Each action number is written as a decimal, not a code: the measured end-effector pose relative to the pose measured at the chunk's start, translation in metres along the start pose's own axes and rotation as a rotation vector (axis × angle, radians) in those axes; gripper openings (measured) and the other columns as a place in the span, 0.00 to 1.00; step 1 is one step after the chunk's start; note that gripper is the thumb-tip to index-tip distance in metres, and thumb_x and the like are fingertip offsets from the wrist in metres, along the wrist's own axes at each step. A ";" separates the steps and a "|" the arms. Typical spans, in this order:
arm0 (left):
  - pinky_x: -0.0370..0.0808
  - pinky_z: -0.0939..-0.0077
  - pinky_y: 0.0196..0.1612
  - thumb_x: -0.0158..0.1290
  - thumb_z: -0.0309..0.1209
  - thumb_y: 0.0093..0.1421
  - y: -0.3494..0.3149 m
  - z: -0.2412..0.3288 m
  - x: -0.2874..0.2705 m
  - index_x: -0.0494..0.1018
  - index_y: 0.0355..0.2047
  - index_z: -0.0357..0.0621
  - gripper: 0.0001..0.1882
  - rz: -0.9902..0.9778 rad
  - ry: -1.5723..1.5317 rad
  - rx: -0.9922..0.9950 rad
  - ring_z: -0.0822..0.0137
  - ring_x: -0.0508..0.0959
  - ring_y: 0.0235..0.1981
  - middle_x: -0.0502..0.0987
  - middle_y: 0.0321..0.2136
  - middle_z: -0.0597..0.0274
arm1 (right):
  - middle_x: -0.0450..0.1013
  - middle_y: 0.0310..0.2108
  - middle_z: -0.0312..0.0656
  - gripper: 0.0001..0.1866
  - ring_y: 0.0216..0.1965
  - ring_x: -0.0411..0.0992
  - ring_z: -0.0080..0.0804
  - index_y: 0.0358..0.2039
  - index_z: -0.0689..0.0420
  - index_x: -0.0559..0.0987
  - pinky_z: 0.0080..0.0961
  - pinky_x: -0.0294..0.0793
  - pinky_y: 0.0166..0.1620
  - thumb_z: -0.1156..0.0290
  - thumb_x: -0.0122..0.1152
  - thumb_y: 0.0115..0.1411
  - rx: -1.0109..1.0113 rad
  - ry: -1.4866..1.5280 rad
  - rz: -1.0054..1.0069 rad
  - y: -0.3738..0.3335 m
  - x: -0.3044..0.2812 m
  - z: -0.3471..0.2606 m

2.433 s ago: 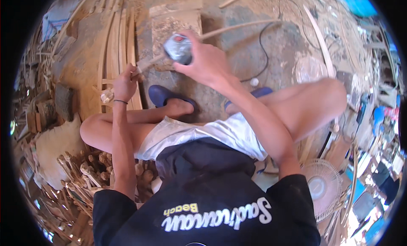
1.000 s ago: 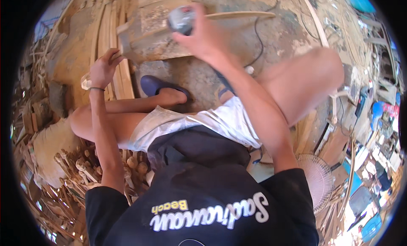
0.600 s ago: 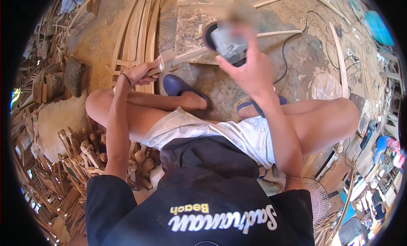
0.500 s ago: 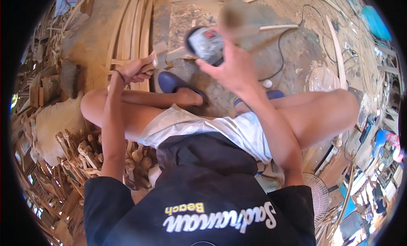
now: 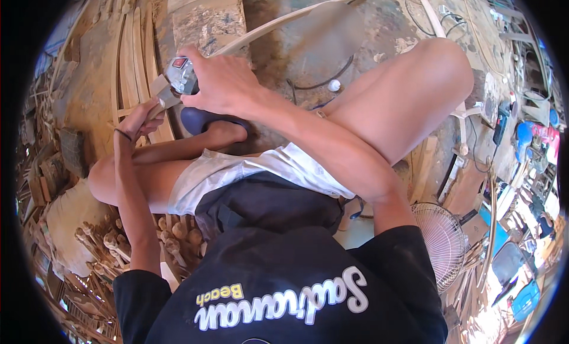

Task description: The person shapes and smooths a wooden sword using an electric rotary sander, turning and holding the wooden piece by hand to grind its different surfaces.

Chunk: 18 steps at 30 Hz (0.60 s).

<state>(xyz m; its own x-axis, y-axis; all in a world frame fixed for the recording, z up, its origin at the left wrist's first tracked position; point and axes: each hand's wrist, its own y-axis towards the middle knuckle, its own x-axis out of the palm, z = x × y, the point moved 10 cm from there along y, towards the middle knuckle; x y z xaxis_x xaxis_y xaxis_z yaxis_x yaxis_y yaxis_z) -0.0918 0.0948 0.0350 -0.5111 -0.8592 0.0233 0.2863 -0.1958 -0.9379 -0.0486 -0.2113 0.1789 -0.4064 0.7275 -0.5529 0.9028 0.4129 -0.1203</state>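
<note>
The right grip (image 5: 224, 82) clasps the sander (image 5: 179, 76) to its left; the left grip (image 5: 141, 120) (nearer) holds the wood strip (image 5: 267, 30) by its left end.

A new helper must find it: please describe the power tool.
From the black shirt, follow the right forearm to the right hand. It grips the power tool near a dark blue shoe. Unlike the pale wood strips nearby, the tool is grey with a red patch.

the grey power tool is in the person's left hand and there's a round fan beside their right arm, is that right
Not quite: the head view shows the grey power tool in the person's right hand, not the left. There is a round fan beside their right arm.
</note>
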 end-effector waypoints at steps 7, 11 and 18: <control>0.46 0.78 0.16 0.36 0.65 0.82 -0.001 0.003 0.002 0.67 0.30 0.51 0.34 -0.004 0.035 0.019 0.80 0.51 0.12 0.58 0.14 0.77 | 0.87 0.38 0.57 0.43 0.43 0.86 0.62 0.69 0.51 0.70 0.56 0.83 0.51 0.52 0.78 0.57 0.019 0.029 -0.022 -0.001 0.001 0.004; 0.46 0.78 0.16 0.36 0.67 0.81 -0.004 -0.002 -0.003 0.67 0.29 0.52 0.35 0.016 0.030 -0.006 0.81 0.52 0.12 0.58 0.15 0.78 | 0.87 0.42 0.57 0.43 0.47 0.86 0.61 0.69 0.49 0.71 0.53 0.84 0.52 0.47 0.77 0.57 0.049 -0.009 -0.026 -0.008 -0.008 0.010; 0.48 0.77 0.16 0.36 0.68 0.81 -0.005 0.008 0.012 0.67 0.28 0.53 0.36 0.068 0.099 0.052 0.82 0.52 0.12 0.59 0.15 0.80 | 0.87 0.39 0.56 0.42 0.44 0.87 0.59 0.67 0.49 0.71 0.53 0.85 0.51 0.50 0.77 0.56 0.248 -0.073 0.194 -0.020 -0.071 0.080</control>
<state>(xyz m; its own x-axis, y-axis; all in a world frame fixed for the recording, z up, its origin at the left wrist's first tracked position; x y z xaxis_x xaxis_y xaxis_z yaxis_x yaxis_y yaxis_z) -0.0924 0.0815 0.0427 -0.5661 -0.8208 -0.0761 0.3629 -0.1653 -0.9171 -0.0263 -0.3145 0.1543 -0.2199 0.7347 -0.6417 0.9729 0.1171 -0.1992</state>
